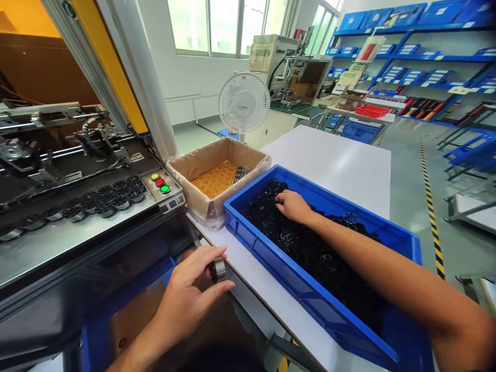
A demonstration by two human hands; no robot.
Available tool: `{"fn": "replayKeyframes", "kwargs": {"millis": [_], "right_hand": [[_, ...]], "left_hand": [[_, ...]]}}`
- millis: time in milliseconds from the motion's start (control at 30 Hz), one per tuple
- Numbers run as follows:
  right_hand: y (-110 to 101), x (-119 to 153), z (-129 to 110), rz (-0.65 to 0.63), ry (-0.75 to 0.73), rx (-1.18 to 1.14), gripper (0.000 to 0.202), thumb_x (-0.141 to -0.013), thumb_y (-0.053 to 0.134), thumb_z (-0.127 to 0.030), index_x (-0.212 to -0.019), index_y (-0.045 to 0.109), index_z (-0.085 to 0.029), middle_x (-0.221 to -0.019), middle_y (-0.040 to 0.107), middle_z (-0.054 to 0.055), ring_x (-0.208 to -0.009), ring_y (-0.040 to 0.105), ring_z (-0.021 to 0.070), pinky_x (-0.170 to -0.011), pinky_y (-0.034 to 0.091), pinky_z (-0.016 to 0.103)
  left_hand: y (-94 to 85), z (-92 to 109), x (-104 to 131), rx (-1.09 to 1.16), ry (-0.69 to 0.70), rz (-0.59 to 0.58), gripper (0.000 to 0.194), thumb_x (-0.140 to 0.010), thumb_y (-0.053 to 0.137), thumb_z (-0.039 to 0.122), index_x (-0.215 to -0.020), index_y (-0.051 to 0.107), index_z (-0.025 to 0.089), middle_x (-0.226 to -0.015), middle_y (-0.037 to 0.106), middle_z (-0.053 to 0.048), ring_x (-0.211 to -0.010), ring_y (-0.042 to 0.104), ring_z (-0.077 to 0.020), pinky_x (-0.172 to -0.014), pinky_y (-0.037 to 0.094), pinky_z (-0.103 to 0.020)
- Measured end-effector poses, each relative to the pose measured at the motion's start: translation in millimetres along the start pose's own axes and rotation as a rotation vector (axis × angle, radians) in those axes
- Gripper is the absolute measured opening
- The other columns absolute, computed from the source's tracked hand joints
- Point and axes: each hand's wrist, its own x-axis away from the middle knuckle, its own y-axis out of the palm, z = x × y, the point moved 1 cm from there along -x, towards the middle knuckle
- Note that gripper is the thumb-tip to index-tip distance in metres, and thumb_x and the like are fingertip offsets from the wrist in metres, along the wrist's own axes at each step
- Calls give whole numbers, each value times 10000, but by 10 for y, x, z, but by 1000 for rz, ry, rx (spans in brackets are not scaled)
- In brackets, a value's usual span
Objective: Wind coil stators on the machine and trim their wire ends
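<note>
My left hand (pixel 194 289) is closed on a short ring-shaped part (pixel 218 269), silvery outside and dark inside, gripped between thumb and fingers in front of the white table's edge. Over at the blue bin (pixel 271 261), my right hand (pixel 293 205) reaches down among a heap of black ring-like parts (pixel 302 243). Its fingers are curled together at the pile's surface; whatever lies between them is hidden.
Left stands a machine with a row of black-and-silver ring parts (pixel 104 204) on its metal ledge and a button box (pixel 163 188). A plastic-wrapped carton (pixel 201 206) adjoins the bin. Behind are a white fan (pixel 244 103) and a white tabletop (pixel 333 155).
</note>
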Motion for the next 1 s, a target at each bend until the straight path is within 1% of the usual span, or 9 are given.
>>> {"fn": "replayKeyframes", "kwargs": {"millis": [100,167,233,333,500,633,767,867,1000], "right_hand": [[-295,275,-412,76,-92,-88,109,-898,611,-155,-933,701,-106,-917,670,96,-782,639,167,-779,542,324],[-429,591,-757,134,-213,-200,137,-914,609,-214,-1020,681,-166,-906,666,48,-798,635,150,-758,541,289],[-482,920,-1071,242,-445,-505,125,-902,625,-187,-1023,656,-174,-863,667,38,-781,637,144,-734,544,283],[-413,1229,-1343,245,-663,-747,115,-883,635,-112,-985,647,-165,-874,672,57,-810,646,144,-738,557,277],[-279,1276,-1371,255,-713,-703,181,-852,643,-45,-1009,668,-133,-910,628,90,-841,625,157,-733,568,291],[-273,1269,-1360,279,-791,-653,276,-832,627,-17,-1086,643,-124,-935,632,103,-878,615,178,-755,568,325],[-259,1281,-1375,261,-881,-627,432,-798,633,-39,-1224,563,-70,-1060,628,166,-996,610,228,-825,577,377],[-232,1275,-1368,327,-913,-515,406,-824,651,-60,-1220,568,-82,-1068,630,164,-993,608,236,-825,575,396],[-205,1261,-1349,389,-935,-431,412,-860,679,-159,-1244,565,-62,-1033,642,170,-966,618,253,-795,574,421]], "left_hand": [[-21,-33,15,121,-55,60,413,-738,836,285,-1141,745,278,-1160,754,-60,-1092,676,-232,-955,532,-307],[10,-19,12,268,-88,47,434,-734,839,250,-1157,741,273,-1160,762,-58,-1020,712,-214,-922,564,-298],[77,22,9,454,-120,9,454,-725,840,196,-1161,738,274,-1134,773,-49,-874,742,-174,-822,604,-265],[205,82,19,678,-148,-61,472,-683,852,115,-1117,755,274,-1105,783,-31,-825,752,-152,-770,612,-227],[342,72,67,728,-175,-100,502,-633,877,75,-1095,764,235,-899,804,-18,-816,754,-166,-748,602,-204],[353,35,88,755,-123,-80,495,-653,858,53,-1094,761,255,-983,804,-10,-875,755,-155,-804,595,-192],[322,12,86,748,-99,-40,513,-663,848,39,-1113,753,267,-1051,797,-12,-924,753,-155,-843,589,-191],[306,8,82,770,-98,-44,503,-673,843,39,-1106,755,279,-1054,798,-5,-942,751,-147,-853,581,-176],[307,17,78,840,-121,-89,499,-695,824,28,-1117,750,284,-992,808,1,-894,761,-140,-827,591,-178]]}}
